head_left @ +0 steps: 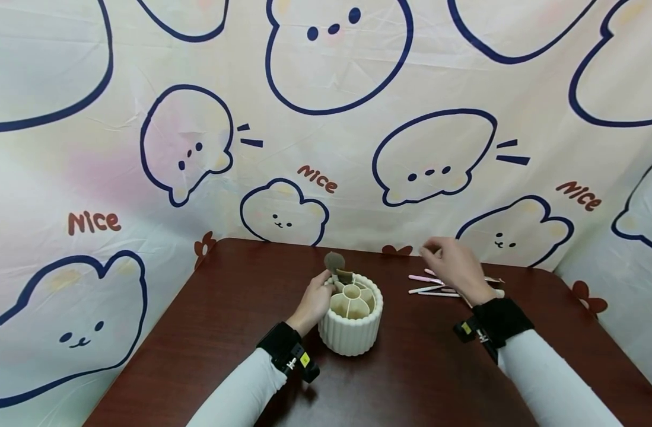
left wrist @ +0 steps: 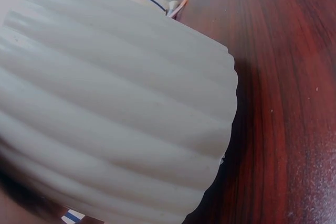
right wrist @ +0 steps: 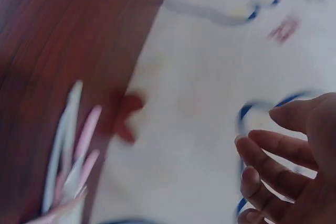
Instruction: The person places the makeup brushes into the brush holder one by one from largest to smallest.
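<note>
In the head view, two pale sleeves (head_left: 557, 382) are reaching in from the near side of the holder (head_left: 351, 335). The cream holder is standing upright on the table (head_left: 208, 356), its petal-shaped compartments (head_left: 359, 309) ringing a round middle one. A brown disc (head_left: 334, 261) is sticking up at the holder's far left rim, a smaller brown piece (head_left: 345, 277) showing beside it. The left hand (head_left: 312, 302) is grasping the holder's left rim; whether its fingertips are also touching the disc, I cannot tell. Slim sticks (head_left: 427, 290), pink and white, are lying to the right of the holder, and the right hand (head_left: 456, 267) is hovering above them. Patterned cloth (head_left: 352, 148) is hanging behind the holder.

In the left wrist view, the holder's ribbed wall is filling most of the frame, stick ends showing beyond it.

In the right wrist view, the right hand is holding nothing, its fingers loosely bent and parted; the sticks are lying in a loose bunch.
</note>
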### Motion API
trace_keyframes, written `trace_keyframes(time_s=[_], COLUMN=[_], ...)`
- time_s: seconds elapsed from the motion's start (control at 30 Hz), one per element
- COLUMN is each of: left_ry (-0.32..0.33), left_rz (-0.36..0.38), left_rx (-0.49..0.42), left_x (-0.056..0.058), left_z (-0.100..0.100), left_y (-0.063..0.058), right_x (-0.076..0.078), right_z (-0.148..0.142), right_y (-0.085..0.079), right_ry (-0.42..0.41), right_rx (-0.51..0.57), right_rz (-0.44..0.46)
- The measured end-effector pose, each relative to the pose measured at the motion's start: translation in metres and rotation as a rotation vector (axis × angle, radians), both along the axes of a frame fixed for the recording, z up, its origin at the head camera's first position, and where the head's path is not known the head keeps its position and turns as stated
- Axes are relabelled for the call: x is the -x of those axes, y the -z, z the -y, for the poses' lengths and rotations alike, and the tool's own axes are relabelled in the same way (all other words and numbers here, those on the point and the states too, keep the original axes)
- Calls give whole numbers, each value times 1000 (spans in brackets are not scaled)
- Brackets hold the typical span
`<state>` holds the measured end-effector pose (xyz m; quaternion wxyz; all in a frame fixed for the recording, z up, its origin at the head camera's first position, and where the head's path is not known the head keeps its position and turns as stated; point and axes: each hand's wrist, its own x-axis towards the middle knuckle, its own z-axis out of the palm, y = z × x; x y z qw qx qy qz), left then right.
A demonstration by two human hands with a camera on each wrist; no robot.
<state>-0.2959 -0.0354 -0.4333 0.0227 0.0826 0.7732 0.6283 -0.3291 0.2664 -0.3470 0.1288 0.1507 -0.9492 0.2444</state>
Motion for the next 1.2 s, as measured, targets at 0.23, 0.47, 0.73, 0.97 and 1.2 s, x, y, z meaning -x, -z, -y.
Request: trace_keyframes(time_s=[0.23, 0.47, 0.73, 0.97, 1.2], left_ry=[-7, -11, -9, -16, -9], left_rz=[3, 7, 26, 18, 17], left_rx=[-1, -2, -5, -5, -11], left_x=[1, 2, 3, 3, 2], left_z=[3, 3, 0, -1, 0], left_y=[0, 0, 1, 1, 1], right_x=[30, 52, 70, 75, 77], right_z=[-60, -95, -117, -121, -117], right_y=[32, 66, 92, 98, 92], right_ry=[107, 171, 182, 177, 216], right_rx=[-40, -63, -111, -143, -167], right_rz=[94, 246, 354, 329, 443])
